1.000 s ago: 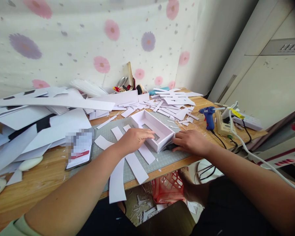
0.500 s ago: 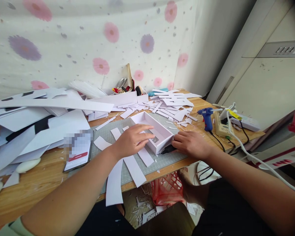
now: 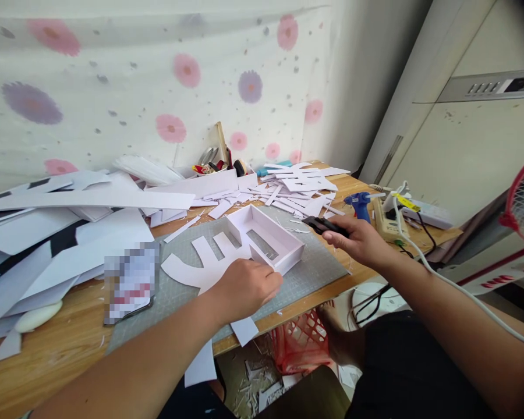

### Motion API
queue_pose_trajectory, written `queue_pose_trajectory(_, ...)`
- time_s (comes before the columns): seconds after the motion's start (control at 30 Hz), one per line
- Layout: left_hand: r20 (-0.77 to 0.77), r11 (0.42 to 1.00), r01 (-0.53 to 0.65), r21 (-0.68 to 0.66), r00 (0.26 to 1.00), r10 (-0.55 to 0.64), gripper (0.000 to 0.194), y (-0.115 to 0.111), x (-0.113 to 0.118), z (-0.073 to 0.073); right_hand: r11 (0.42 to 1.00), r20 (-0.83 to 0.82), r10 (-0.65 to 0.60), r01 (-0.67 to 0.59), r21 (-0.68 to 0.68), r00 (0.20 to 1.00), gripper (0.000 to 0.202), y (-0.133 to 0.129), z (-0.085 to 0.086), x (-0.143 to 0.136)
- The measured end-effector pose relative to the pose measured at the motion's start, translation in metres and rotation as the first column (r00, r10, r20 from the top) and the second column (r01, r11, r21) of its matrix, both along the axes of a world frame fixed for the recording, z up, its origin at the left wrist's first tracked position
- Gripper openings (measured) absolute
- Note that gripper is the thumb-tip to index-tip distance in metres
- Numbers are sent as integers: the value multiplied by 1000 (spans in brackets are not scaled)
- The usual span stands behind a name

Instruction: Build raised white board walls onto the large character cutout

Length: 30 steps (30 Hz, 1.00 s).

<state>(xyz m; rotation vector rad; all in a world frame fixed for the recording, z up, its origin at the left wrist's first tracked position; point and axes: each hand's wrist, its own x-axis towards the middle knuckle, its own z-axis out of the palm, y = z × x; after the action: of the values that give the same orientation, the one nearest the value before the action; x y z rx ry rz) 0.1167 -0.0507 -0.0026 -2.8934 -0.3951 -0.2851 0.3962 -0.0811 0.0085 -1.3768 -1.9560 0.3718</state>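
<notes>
My right hand (image 3: 358, 237) is wrapped round a black utility knife (image 3: 325, 226), held above the right side of the cutting mat. My left hand (image 3: 247, 288) is closed, with its fingertips curled beside the near corner of a shallow white foam-board box (image 3: 290, 256). Whatever lies between those fingers is hidden. Under and around the left hand is a white cut-out piece with several arms (image 3: 187, 269); two of its strips hang over the table's front edge. Box and cut-out both lie on the grey cutting mat (image 3: 318, 273).
White sheets (image 3: 109, 238) are heaped at the left, beside a phone (image 3: 133, 291). Offcuts (image 3: 305, 186) lie behind the box. A blue glue gun (image 3: 358, 203) and a power strip (image 3: 386, 221) with cables stand at the right. Below the table is a red basket (image 3: 299, 343).
My right hand has lifted the utility knife off the mat, up and to the right. My left hand has come down and nearer, its spread fingers now curled. The view has shifted slightly.
</notes>
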Motion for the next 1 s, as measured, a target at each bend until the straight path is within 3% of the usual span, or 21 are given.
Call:
queue_pose_trajectory(0.1,-68,999,-32,2,997,32,11,-1,1,1,996,-68,-3,-3,-93,998,35,5,3,-12)
queue_pose_trajectory(0.2,-110,998,-57,10,992,58,6,-4,3,1,988,-2,36,-36,-153,999,33,9,4,-27)
queue_pose_trajectory(0.33,-138,997,-78,12,987,79,5,-7,5,-1,987,132,-4,26,-162,991,28,12,1,-39)
queue_pose_trajectory(0.5,-151,995,-91,-52,985,82,5,-5,4,0,988,109,-35,50,-143,993,25,16,-5,-38)
queue_pose_trajectory(0.73,-67,971,-99,-217,994,86,10,14,-3,-5,988,146,-53,72,-133,988,21,23,-9,-34)
queue_pose_trajectory(1.0,24,903,-225,-367,968,251,6,21,-2,-3,988,129,-59,76,-136,990,26,30,-11,-32)
